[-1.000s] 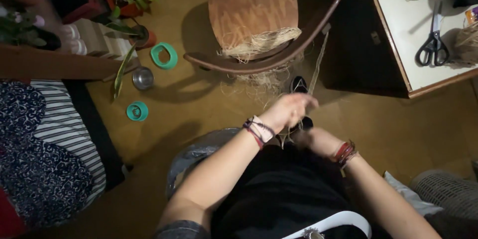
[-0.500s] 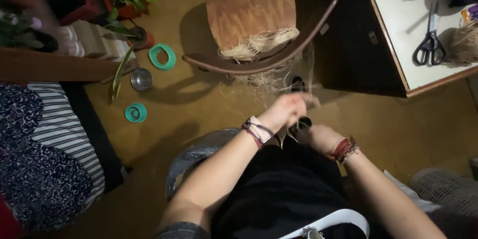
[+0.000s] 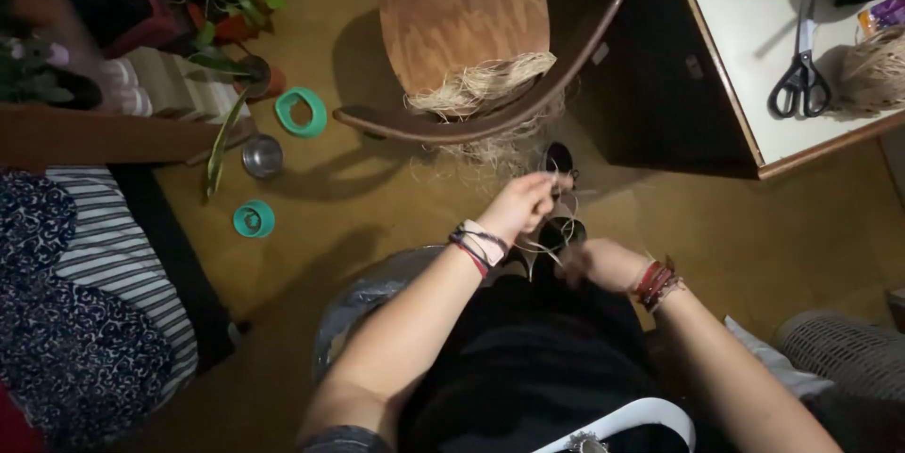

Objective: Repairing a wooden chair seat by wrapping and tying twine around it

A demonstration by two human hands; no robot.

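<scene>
Since a moment ago the left hand (image 3: 520,206) has dropped slightly — fingers pinched shut on raffia strands (image 3: 545,244). They run down toward the right hand (image 3: 603,264), closed on them, below the chair (image 3: 471,123).

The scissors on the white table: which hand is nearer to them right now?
Right. The right hand sits below and left of the scissors, down by the lap with the straw strands. The left hand is farther left, raised toward the chair.

A small purple and orange package (image 3: 884,15) lies at the far right edge of the white surface (image 3: 745,48), partly cut off.
</scene>
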